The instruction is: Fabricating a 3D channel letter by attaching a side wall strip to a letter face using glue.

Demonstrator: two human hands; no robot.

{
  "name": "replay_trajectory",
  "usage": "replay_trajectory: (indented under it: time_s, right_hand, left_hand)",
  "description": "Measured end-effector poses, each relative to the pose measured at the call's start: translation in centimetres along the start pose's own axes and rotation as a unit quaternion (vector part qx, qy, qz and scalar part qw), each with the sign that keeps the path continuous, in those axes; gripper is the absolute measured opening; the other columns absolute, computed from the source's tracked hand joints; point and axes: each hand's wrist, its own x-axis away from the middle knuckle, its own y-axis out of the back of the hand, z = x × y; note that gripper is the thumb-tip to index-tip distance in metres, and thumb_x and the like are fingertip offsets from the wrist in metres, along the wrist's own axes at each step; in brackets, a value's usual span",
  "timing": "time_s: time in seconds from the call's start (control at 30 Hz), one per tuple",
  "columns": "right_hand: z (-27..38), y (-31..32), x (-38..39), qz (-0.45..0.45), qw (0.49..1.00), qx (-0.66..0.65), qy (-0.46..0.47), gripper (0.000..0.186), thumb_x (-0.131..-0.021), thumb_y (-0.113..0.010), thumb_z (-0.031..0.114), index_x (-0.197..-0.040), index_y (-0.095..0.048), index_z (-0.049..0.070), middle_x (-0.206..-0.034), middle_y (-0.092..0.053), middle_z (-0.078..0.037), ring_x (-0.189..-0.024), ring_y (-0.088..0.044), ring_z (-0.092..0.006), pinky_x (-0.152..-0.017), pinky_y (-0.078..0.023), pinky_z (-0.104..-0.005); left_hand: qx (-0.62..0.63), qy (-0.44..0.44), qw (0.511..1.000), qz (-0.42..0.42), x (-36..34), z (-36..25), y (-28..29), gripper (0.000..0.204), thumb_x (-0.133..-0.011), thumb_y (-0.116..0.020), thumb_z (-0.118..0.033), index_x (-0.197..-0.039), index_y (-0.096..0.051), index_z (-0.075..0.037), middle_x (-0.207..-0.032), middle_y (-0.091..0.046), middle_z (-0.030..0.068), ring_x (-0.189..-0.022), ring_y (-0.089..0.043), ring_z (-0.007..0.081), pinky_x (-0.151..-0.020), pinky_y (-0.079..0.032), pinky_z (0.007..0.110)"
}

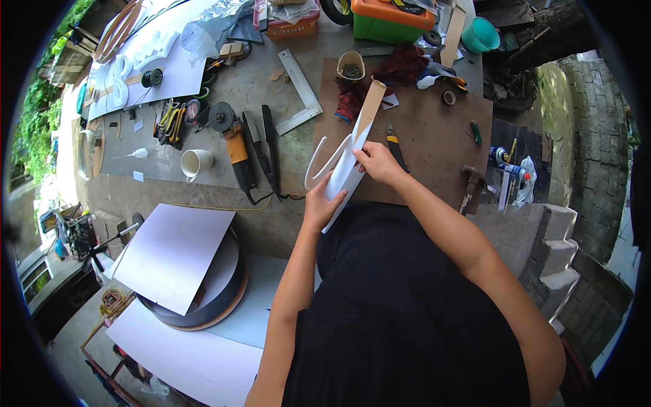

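Observation:
My left hand (321,203) grips the lower part of a long white plastic strip (348,166), its thumb lying on the face. Higher up, my right hand (378,163) pinches the strip's right edge between thumb and fingers. The strip slants up and away from me in front of my body. At its far end a flat wooden strip (371,107) shows, partly covered by the white one. A curved white hook-shaped piece (317,161) stands out to the left, just above my left hand; where it joins is unclear. Yellow-and-black pliers (396,147) lie right of my right hand.
An angle grinder (237,146), metal shears (269,146), a white mug (196,165) and a metal square (300,98) lie left on the table. A cup of small parts (350,66) stands beyond. At right are a hammer (470,186) and spray cans (513,169).

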Motion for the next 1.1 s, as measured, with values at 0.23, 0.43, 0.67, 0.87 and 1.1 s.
replay_trajectory:
  time_s: [0.23, 0.43, 0.67, 0.87, 1.1]
  right_hand:
    - [-0.1, 8.6, 4.6, -0.095, 0.992, -0.031, 0.073, 0.025, -0.098, -0.063, 0.021, -0.111, -0.070, 0.000, -0.088, -0.072, -0.005, -0.078, -0.064, -0.0096, -0.072, -0.052, -0.0260]
    - [-7.9, 22.5, 11.4, -0.437, 0.892, 0.098, 0.068, 0.016, -0.098, -0.064, 0.014, -0.107, -0.069, 0.001, -0.091, -0.071, -0.005, -0.082, -0.066, -0.0119, -0.075, -0.052, -0.0264]
    - [-19.3, 30.7, 18.5, -0.576, 0.790, 0.202, -0.049, 0.022, -0.088, -0.071, 0.012, -0.107, -0.067, 0.002, -0.096, -0.069, -0.012, -0.086, -0.066, -0.0236, -0.077, -0.053, -0.0359]
    - [-23.2, 30.3, 18.5, -0.575, 0.779, 0.242, -0.061, 0.033, -0.079, -0.079, 0.016, -0.107, -0.065, 0.006, -0.099, -0.064, -0.011, -0.096, -0.061, -0.0318, -0.087, -0.048, -0.0445]
    - [-23.7, 30.1, 18.5, -0.561, 0.783, 0.256, -0.086, 0.039, -0.076, -0.082, 0.018, -0.108, -0.063, 0.007, -0.107, -0.062, -0.012, -0.105, -0.057, -0.0329, -0.094, -0.044, -0.0451]
  left_hand:
    - [0.062, 0.116, 0.989, 0.068, -0.8, -6.2, 3.8, 0.049, -0.084, -0.075, -0.022, -0.125, -0.065, 0.002, -0.090, -0.073, 0.0114, -0.076, -0.067, 0.0171, -0.076, -0.054, 0.032]
    - [0.015, 0.040, 0.993, 0.113, -0.9, -10.5, 4.7, 0.047, -0.084, -0.076, -0.022, -0.124, -0.068, 0.001, -0.092, -0.071, 0.0100, -0.082, -0.064, 0.0132, -0.079, -0.052, 0.029]
    - [0.002, 0.069, 0.982, 0.175, -1.1, -15.8, 3.4, 0.047, -0.085, -0.077, -0.021, -0.124, -0.066, 0.003, -0.088, -0.068, 0.0043, -0.071, -0.058, 0.0092, -0.067, -0.049, 0.025]
    - [-0.034, 0.029, 0.987, 0.155, -1.3, -17.1, 3.2, 0.049, -0.085, -0.078, -0.019, -0.124, -0.064, 0.007, -0.094, -0.070, 0.0060, -0.081, -0.060, 0.0097, -0.075, -0.050, 0.025]
    - [-0.059, 0.043, 0.986, 0.147, -1.1, -17.8, 4.0, 0.051, -0.085, -0.078, -0.019, -0.126, -0.064, 0.007, -0.093, -0.068, 0.0053, -0.067, -0.056, 0.0076, -0.057, -0.044, 0.023]
